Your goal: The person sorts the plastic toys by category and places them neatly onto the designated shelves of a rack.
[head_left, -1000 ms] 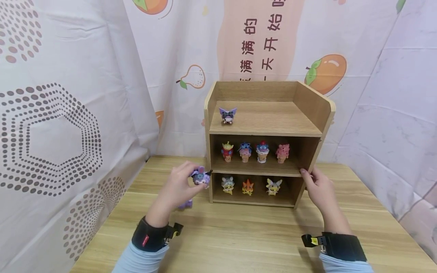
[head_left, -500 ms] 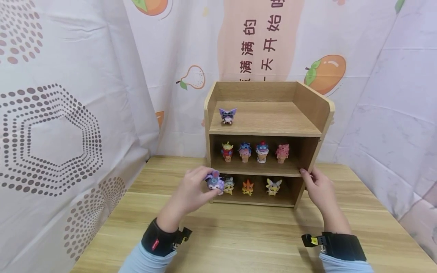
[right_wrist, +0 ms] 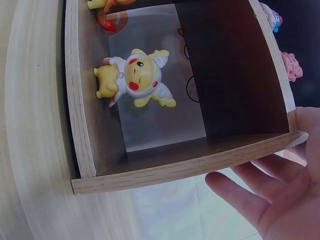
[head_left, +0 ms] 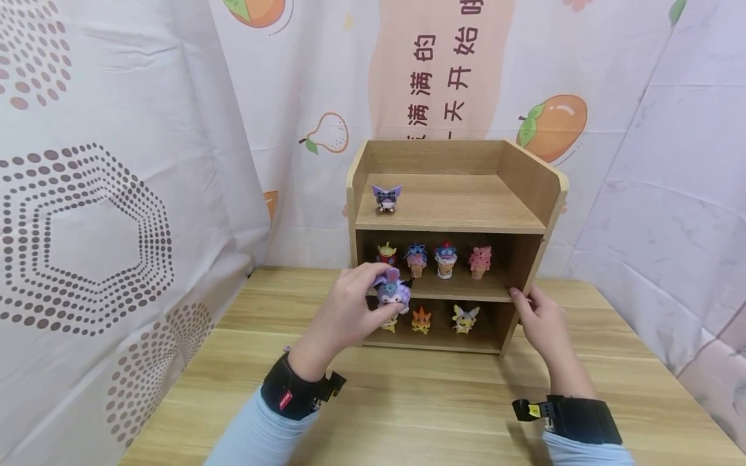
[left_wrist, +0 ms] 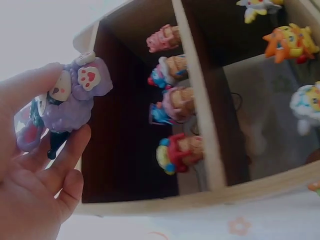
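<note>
My left hand [head_left: 342,312] pinches a purple rabbit-eared figurine [head_left: 394,295] between thumb and fingers, in front of the left part of the wooden shelf unit [head_left: 454,229]. Seen from the left wrist, the figurine [left_wrist: 70,112] has a pale paw pad with red marks and is apart from the shelf boards. It covers part of a yellow figure on the bottom level, while my fingers hide part of the red alien figure [head_left: 386,252]. My right hand [head_left: 542,323] grips the unit's right side panel, its thumb at the front edge and its fingers along the outside.
On the top level, at the left, sits a purple-eared figurine [head_left: 387,199]. Several ice-cream-cone figures, including a pink one [head_left: 480,261], line the middle level. The bottom level bears an orange figure [head_left: 421,320] and a yellow-white one [head_left: 464,319]. The wooden table [head_left: 408,414] lies beneath.
My left hand has carried the purple figurine rightward from beside the unit, then up to the front of its left part. My right hand stays at the side panel.
</note>
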A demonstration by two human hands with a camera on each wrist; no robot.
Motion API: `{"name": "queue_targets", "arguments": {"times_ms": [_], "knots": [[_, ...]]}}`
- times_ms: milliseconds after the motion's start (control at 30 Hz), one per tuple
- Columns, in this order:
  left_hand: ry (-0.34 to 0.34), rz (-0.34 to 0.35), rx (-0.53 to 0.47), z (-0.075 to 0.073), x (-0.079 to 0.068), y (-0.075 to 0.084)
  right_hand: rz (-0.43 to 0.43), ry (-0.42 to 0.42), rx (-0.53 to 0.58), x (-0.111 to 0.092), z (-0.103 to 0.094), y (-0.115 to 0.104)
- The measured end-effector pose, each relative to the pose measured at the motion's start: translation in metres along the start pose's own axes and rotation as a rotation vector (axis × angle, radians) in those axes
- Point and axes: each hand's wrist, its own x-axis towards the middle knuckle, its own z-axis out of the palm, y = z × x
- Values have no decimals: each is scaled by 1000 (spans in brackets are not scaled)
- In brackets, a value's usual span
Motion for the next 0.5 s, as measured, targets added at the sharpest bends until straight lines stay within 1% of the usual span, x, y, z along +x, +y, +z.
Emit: {"name": "queue_targets", "arguments": {"times_ms": [100, 267, 400, 500], "knots": [[23, 34, 13, -3, 17, 5, -1, 0, 4, 1, 0, 0], [33, 62, 36, -7, 45, 12, 3, 0, 3, 1, 0, 1], [31, 68, 35, -10, 67, 16, 4, 2, 0, 1, 0, 1], [23, 47, 15, -11, 82, 19, 1, 3, -2, 1, 0, 0]]}}
